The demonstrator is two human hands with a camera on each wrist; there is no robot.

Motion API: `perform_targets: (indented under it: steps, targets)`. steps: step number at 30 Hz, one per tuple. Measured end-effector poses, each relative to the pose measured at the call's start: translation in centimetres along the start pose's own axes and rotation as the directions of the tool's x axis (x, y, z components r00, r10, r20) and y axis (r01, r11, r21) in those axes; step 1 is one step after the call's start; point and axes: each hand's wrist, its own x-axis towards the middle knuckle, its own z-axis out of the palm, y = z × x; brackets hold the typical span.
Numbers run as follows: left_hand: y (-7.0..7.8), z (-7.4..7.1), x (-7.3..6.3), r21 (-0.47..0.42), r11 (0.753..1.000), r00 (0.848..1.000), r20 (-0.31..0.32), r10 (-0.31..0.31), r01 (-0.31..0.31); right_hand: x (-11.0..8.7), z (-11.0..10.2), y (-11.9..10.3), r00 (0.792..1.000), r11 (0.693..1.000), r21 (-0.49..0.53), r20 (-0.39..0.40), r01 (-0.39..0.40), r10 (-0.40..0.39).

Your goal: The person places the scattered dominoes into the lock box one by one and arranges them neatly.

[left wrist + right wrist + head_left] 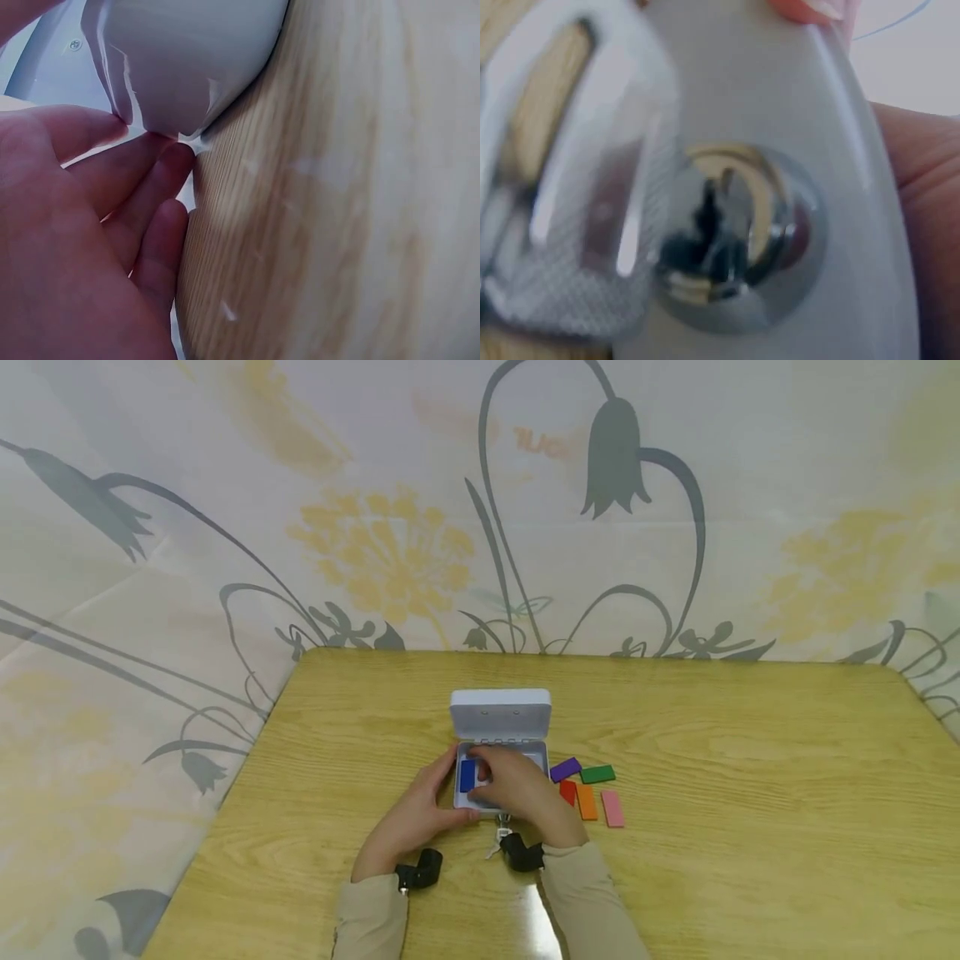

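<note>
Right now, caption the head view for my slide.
Left grip touches an open white box while the right grip reaches inside beside a blue block.

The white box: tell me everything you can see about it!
The box is white and metal-looking, with rounded corners. It sits flat on the table, its hinged lid open at the back. Its front has a shiny round lock with keys. A blue block is inside. The left hand holds the box's left side; the right hand reaches in.

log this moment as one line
left hand: touching box; right hand: inside box, beside blue block; lid: open; keys: at box front; five other blocks: on table, right of box
</note>
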Motion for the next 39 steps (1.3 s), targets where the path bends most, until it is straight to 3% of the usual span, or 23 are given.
perform_targets:
  steps: [12,27,33,39]
  targets:
    - [0.2,0.1,0.2,-0.002,1.000,1.000,-0.009,0.000,0.000,0.1,-0.1,-0.3,0.999,0.997,-0.078,-0.034,-0.015,0.012]
    - [0.6,0.7,0.5,0.006,1.000,1.000,-0.016,0.008,-0.008,-0.3,-0.3,0.0,1.000,0.998,-0.056,-0.022,0.001,-0.002]
    - [0.7,1.0,0.5,0.049,0.998,0.998,-0.054,-0.035,0.038,-0.3,-0.5,0.1,0.999,0.999,-0.014,-0.019,0.038,-0.038]
    - [0.6,0.9,0.3,0.044,0.995,0.994,-0.052,-0.092,0.095,-0.3,-0.5,-0.2,0.999,0.999,0.033,-0.030,0.038,-0.037]
